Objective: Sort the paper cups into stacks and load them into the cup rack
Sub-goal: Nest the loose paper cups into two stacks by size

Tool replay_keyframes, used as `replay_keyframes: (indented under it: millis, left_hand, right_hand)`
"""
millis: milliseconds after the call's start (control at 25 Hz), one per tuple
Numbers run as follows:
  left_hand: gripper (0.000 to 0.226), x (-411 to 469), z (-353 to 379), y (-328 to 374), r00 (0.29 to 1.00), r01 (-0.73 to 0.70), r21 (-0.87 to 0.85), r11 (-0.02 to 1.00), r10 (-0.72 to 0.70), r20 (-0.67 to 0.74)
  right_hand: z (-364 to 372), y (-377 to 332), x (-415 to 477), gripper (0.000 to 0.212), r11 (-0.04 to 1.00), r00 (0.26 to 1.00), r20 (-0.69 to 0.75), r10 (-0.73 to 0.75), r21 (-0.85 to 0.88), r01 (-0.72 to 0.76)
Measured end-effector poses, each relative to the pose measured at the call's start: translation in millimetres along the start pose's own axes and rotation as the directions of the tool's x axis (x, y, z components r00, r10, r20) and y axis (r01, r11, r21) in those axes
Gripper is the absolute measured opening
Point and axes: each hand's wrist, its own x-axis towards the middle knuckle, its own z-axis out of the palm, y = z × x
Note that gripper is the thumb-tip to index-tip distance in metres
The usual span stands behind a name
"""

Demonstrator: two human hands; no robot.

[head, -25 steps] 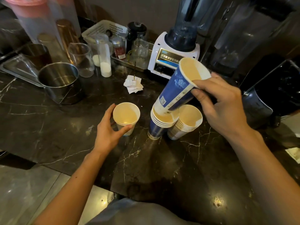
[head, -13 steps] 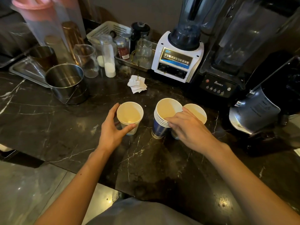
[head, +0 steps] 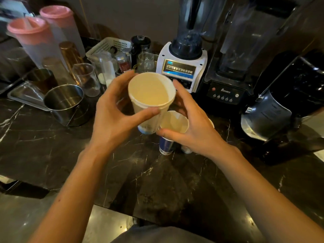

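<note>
From the head view I see my left hand [head: 112, 118] holding a white cup stack [head: 151, 100] above the worktop [head: 52, 148], its grip clamped on it with the thumb across the near wall and the fingers round the far side; the rims show about three nested cups, though the blur keeps me from an exact count. Its long axis runs from the open mouth, which faces up and toward me, down to a base that tilts away and slightly right, so the stack is leaning, not upright. My right hand [head: 194, 127] is just beside it, fingers behind the white stack and thumb at the rim of a blue cup stack [head: 169, 135] standing mouth-up on the worktop; I cannot tell whether that grip is closed on either one. A further cup [head: 186, 149] peeps out under my right palm, mostly hidden. So I count three groups of cups. Behind them stand two blenders, a white blender [head: 182, 67] and a black blender [head: 228, 81]; at left I count one steel pot [head: 68, 104] and two pink-lidded jugs [head: 35, 39]
</note>
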Motion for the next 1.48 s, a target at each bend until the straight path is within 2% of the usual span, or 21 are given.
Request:
replay_keyframes:
  millis: [160, 360, 440, 520, 680, 840, 920, 1080, 1280, 1480]
  left_hand:
    - [0.086, 13.1, 34.5, 21.8, 0.994, -0.063, -0.108, 0.992, 0.072, 0.086]
    - [0.095, 12.6, 70.4, 25.3, 0.980, -0.003, -0.217, 0.976, 0.046, 0.194]
    - [0.104, 9.4, 76.4, 11.9, 0.977, 0.030, -0.172, 0.985, 0.007, 0.212]
    - [0.111, 1.1, 73.9, -12.2, 0.977, 0.097, -0.102, 0.990, -0.075, 0.201]
    - [0.129, -18.1, 76.2, -57.6, 0.937, 0.263, -0.003, 0.965, -0.255, 0.239]
    - [0.141, -31.7, 85.9, -81.9, 0.892, 0.372, 0.023, 0.928, -0.364, 0.269]
    - [0.137, -33.6, 91.9, -87.2, 0.883, 0.403, 0.007, 0.915, -0.391, 0.259]
    - [0.125, -34.0, 99.9, -95.4, 0.876, 0.428, -0.017, 0.904, -0.410, 0.254]
    - [0.094, -32.2, 108.9, -101.2, 0.867, 0.438, 0.008, 0.899, -0.425, 0.260]
    - [0.091, -30.9, 110.3, -102.3, 0.870, 0.438, 0.024, 0.899, -0.430, 0.242]
  right_hand:
    - [-20.0, 4.7, -5.8, 0.101, 0.994, 0.980, -0.201, 0.009, 0.107, 0.012]
    - [-54.8, 19.1, -25.4, 0.090, 0.995, 0.928, -0.371, 0.000, 0.089, 0.035]
    - [-72.6, 26.9, -30.1, 0.088, 0.997, 0.882, -0.470, 0.003, 0.068, 0.033]
    - [-81.3, 39.0, -33.2, 0.087, 0.998, 0.860, -0.509, 0.035, 0.056, -0.008]
    - [-68.6, 74.3, -46.5, 0.092, 0.981, 0.879, -0.435, 0.195, 0.075, -0.180]
    - [-42.2, 109.2, -51.0, 0.095, 0.941, 0.899, -0.308, 0.310, -0.034, -0.336]
    - [-30.7, 119.9, -51.3, 0.091, 0.927, 0.910, -0.243, 0.337, -0.082, -0.365]
    - [-21.9, 131.7, -51.2, 0.083, 0.934, 0.911, -0.238, 0.336, -0.042, -0.355]
    - [-16.4, 145.7, -59.4, 0.103, 0.924, 0.915, -0.134, 0.380, 0.089, -0.371]
    - [6.7, 144.2, -53.2, 0.106, 0.921, 0.883, -0.265, 0.386, 0.160, -0.355]
